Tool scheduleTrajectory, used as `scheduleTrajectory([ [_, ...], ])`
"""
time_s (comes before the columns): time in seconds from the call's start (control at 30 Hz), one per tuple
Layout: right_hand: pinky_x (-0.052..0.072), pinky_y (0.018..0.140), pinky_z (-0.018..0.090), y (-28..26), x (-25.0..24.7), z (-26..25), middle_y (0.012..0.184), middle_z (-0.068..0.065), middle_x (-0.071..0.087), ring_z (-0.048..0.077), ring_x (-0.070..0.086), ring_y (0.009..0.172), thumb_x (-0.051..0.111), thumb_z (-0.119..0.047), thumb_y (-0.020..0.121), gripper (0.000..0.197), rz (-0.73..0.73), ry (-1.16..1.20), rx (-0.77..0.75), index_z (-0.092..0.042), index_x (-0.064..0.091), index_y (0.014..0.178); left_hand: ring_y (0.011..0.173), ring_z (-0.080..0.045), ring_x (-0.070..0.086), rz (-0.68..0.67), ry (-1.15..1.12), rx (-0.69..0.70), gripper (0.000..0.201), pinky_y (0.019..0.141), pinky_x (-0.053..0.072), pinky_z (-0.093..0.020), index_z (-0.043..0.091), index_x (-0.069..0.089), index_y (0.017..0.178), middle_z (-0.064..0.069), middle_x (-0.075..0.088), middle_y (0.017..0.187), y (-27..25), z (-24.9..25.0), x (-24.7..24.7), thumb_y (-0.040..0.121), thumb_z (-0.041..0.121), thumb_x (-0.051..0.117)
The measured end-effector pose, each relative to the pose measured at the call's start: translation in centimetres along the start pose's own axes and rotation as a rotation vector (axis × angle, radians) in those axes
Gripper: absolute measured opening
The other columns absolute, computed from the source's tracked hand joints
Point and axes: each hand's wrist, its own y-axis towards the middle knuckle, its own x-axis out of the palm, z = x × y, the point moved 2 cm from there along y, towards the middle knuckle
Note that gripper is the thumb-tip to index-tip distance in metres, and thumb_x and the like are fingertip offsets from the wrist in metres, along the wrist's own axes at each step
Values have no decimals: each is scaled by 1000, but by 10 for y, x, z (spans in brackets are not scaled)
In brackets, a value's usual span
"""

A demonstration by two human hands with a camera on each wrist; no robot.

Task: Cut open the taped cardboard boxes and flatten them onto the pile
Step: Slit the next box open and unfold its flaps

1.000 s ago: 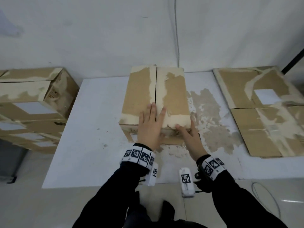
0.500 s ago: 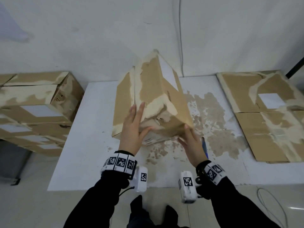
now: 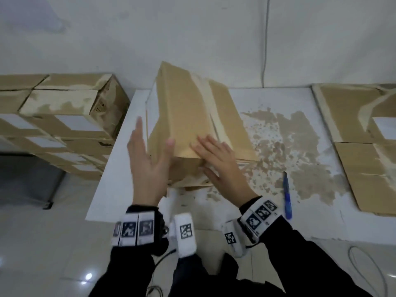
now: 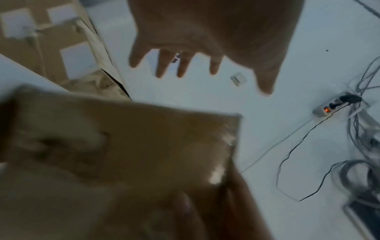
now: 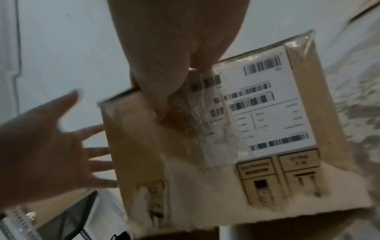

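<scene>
Taped box — tilted, both flaps shut

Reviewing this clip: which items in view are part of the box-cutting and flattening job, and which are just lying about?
Part of the job:
- cardboard box on the table, under both hands
- left hand, right hand
- blue cutter
- stacked taped boxes
- flattened pile

Lying about:
- power strip
- floor cables
</scene>
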Motion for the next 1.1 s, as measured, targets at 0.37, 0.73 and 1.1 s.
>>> scheduleTrajectory([
  [0.37, 41, 90, 46, -126, -43, 109, 123, 20, 47, 38, 44, 114, 61, -33, 89, 49, 235, -307, 1094, 0, 46, 122, 127, -13, 48, -71, -244, -328, 60, 110, 37, -41, 35, 29, 148, 9, 48, 142, 15, -84, -19, 95, 34, 56],
  [0.73, 35, 49, 32, -78, -53, 85, 81, 14, 53, 27, 47, 61, 49, -6, 94, 13, 158, 34, 1137, -7, 38, 99, 133, -16, 38, -48, -97, -283, 66, 108, 34, -34, 28, 25, 149, 10, 38, 144, -1, -109, -10, 93, 39, 57],
  [1.1, 28, 51, 30, 171, 24, -38, 103, 22, 59, 23, 43, 65, 36, -2, 97, 23, -387, -262, 556, 0, 44, 119, 125, -29, 50, -331, 422, 432, 62, 106, 39, -42, 1, 59, 124, -15, 56, 131, 101, -107, -36, 98, 50, 31],
])
